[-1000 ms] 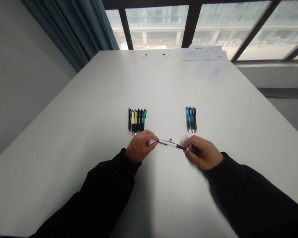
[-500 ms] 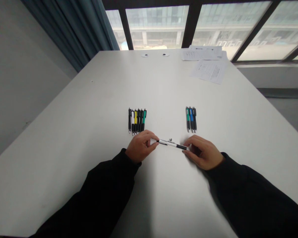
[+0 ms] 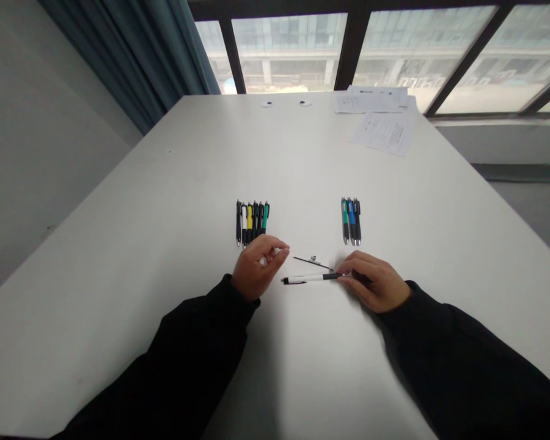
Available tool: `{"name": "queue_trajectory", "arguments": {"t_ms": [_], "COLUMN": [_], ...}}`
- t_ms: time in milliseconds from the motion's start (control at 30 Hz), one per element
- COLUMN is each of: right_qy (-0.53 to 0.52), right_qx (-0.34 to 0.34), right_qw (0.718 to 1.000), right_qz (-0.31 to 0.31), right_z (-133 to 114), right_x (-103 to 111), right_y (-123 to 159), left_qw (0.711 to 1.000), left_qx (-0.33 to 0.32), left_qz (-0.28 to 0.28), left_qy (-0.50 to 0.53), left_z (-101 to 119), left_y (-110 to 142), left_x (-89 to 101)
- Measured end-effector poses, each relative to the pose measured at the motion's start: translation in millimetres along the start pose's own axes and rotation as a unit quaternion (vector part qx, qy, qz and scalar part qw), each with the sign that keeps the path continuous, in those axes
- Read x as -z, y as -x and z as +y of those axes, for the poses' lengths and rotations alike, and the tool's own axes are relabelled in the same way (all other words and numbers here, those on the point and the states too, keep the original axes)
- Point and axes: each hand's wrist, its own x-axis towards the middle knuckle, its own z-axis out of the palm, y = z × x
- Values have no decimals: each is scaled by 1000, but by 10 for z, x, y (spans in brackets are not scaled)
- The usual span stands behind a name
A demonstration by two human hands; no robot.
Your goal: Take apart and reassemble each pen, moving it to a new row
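The left hand is held just above or on the tabletop, its thumb and forefinger tips drawn together with nothing visible between them. The right hand has its thumb and fingers closed at the dark grip end of a white pen. The pen lies crosswise between the hands, its black clip end pointing toward the left hand and stopping short of it.

Just beyond the pen, a thin dark rod slants from near the left fingertips toward the right fingers; whether the right hand also has hold of it, I cannot tell. Beside the rod, on its far side, is a small metallic piece, too small to make out.

Beyond the left hand, six pens lie side by side: black, white, yellow, two black and green, their near ends close to the hand and partly hidden by it. Beyond the right hand, well apart from that row, three pens lie together: green, blue and black.

Farther out past the right hand, printed papers overlap near the far edge. Two small white ovals with dark spots sit along that edge, before the window.
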Motion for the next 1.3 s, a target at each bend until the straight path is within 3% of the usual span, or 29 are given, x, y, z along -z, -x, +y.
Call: {"name": "queue_trajectory", "arguments": {"t_ms": [100, 233, 400, 500, 600, 700, 800, 1033, 1167, 1233, 1300], "right_qy": [-51, -120, -150, -121, -21, 84, 123, 197, 110, 9, -119], "right_qx": [0, -10, -6, -8, -14, -24, -16, 23, -11, -69, -142], "right_qw": [999, 993, 988, 993, 999, 996, 992, 980, 994, 997, 981], "right_qz": [-5, -19, -33, -3, 35, 36, 21, -32, -9, 21, 56], "right_z": [-21, -89, -181, -169, -108, -65, -76, -152, -133, -113, -96], "right_x": [-1, -25, -58, -64, -75, -109, -147, -168, -138, -128, -130], "right_y": [-14, -32, -21, -3, 2, -17, -47, -79, -54, -32, -10], "left_qw": [982, 893, 824, 806, 784, 745, 719, 718, 713, 715, 723], "left_qx": [85, 221, 253, 266, 272, 264, 249, 256, 252, 254, 263], "left_qz": [-102, -275, -384, -396, -377, -374, -380, -397, -433, -441, -435], "left_qy": [138, 279, 332, 350, 411, 486, 526, 512, 491, 479, 468], "left_z": [54, 170, 273, 276, 269, 276, 284, 306, 317, 303, 277], "left_y": [5, 57, 120, 136, 135, 124, 115, 96, 66, 62, 71], "left_x": [-36, -109, -172, -204, -221, -214, -195, -147, -109, -102, -108]}}
